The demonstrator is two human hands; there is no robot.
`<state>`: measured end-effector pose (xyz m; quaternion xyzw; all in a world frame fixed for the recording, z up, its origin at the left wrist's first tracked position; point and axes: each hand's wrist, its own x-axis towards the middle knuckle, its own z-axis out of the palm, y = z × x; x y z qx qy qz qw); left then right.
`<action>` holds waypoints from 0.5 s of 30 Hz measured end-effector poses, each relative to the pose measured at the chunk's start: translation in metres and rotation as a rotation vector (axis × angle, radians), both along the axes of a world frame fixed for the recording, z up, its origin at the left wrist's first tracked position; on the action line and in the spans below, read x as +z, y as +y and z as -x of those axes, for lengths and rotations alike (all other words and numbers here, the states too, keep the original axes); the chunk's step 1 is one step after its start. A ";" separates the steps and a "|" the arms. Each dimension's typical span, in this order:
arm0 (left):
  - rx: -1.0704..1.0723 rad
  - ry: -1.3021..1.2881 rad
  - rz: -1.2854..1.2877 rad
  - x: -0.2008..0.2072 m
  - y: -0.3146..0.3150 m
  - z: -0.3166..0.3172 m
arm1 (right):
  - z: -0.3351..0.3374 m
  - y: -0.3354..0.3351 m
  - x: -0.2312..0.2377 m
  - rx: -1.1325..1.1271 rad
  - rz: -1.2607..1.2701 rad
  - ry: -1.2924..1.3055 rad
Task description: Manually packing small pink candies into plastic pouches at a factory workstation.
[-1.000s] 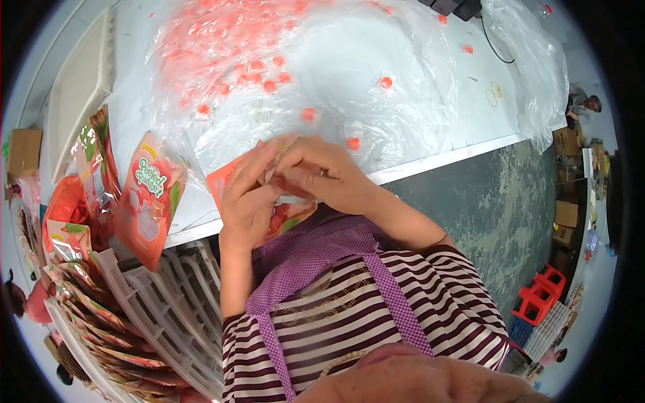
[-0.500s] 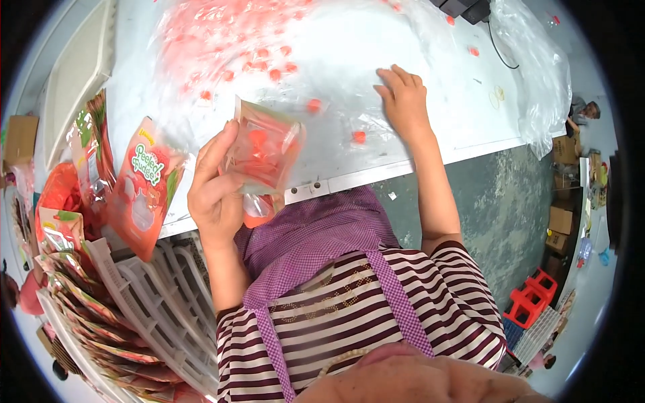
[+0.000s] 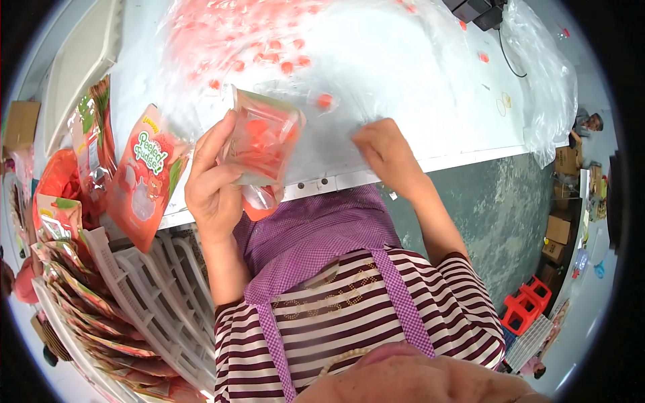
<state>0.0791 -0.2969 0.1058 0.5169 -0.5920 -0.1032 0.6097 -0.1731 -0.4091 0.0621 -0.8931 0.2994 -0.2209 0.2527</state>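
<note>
Red sweets point(image 3: 257, 129) show inside a pouch point(image 3: 285, 151) held above the near edge of a white table point(image 3: 463, 121), the left hand's point(image 3: 211, 181) fingers and thumb clamped on its side. The right hand point(image 3: 390, 154) bends low over the tabletop, fingers bunched together; whether they grip anything cannot be told. One wrapped sweet point(image 3: 324, 101) lies between pouch and right hand, farther back. At left, a second pouch point(image 3: 144, 191) overlaps the table edge.

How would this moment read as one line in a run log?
left grip: holding pouch, red contents visible | right grip: curled at white table, contents unclear | farther back: loose red pieces
</note>
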 end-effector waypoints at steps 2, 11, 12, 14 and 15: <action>-0.013 -0.010 -0.025 -0.005 0.002 0.001 | -0.013 -0.007 0.007 -0.064 -0.019 -0.111; -0.124 -0.088 -0.057 0.002 0.000 0.008 | -0.067 -0.026 -0.018 -0.009 0.236 0.026; -0.143 -0.085 -0.053 0.001 0.001 0.007 | -0.065 -0.028 -0.017 0.013 0.205 0.048; -0.152 -0.080 -0.056 -0.003 0.000 0.006 | -0.059 -0.034 -0.017 0.008 0.237 0.016; -0.177 -0.073 -0.062 -0.004 -0.001 0.006 | -0.057 -0.036 -0.017 -0.012 0.265 -0.013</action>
